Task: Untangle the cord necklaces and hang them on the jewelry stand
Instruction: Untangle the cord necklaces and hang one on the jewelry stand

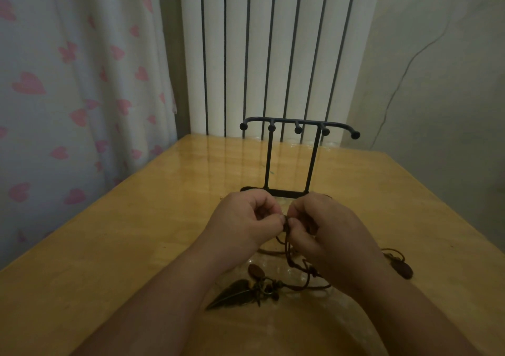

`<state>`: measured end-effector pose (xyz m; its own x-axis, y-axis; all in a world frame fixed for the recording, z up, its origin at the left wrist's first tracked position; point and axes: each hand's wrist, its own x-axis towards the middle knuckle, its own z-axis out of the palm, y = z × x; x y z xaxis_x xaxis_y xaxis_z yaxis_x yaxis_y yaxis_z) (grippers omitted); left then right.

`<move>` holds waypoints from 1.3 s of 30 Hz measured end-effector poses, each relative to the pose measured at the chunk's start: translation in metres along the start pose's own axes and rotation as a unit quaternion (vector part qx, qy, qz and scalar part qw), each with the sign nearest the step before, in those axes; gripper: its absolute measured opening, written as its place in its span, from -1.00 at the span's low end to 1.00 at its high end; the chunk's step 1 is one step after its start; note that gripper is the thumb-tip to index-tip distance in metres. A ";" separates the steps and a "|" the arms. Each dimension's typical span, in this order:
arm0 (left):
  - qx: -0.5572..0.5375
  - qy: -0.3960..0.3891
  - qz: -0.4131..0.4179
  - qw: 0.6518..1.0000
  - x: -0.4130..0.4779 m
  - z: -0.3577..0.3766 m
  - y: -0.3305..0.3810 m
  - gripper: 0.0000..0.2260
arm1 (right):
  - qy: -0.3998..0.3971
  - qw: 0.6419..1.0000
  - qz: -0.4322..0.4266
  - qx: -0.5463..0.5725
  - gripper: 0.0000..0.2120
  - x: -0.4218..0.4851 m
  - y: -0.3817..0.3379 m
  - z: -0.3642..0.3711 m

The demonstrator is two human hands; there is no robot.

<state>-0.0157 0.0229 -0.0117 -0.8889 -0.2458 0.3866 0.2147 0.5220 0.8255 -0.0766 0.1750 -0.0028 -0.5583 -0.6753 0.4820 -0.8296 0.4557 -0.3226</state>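
— Where do the cords lie?

— The cord necklaces (293, 262) hang as a dark tangle from between the two hands and trail onto the table (136, 232) near the person. A leaf pendant (232, 294) rests beside the left wrist, and a dark oval pendant (403, 269) lies just right of the right wrist. The stand (297, 158) is upright just beyond the knuckles.

— Anything you can't make out?

— The knot is buried between the fingers, so I can't count the strands. One cord runs under the right wrist, and the stand's base is partly behind the hands.

— And the hands?

— The left hand (246, 219) and right hand (325, 227) are both curled tight, each pinching the cord between thumb and forefinger, and they almost meet.
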 end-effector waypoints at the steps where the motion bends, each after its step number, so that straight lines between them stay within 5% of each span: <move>1: 0.001 -0.002 0.000 1.000 0.000 0.000 -0.001 -0.83 | -0.003 1.000 -0.001 0.003 -0.95 0.000 0.000 0.000; 11: 0.020 -0.037 0.009 0.999 0.001 0.004 -0.004 -0.79 | -0.025 1.000 0.013 -0.010 -0.83 0.000 0.000 -0.003; 39: -0.003 -0.054 -0.005 0.999 0.002 0.005 -0.008 -0.71 | -0.008 1.000 0.029 -0.001 -0.89 0.001 -0.001 0.003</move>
<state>-0.0213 0.0224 -0.0198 -0.9295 -0.1602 0.3323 0.2085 0.5151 0.8314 -0.0767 0.1720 -0.0046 -0.6055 -0.6565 0.4499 -0.7958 0.4950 -0.3488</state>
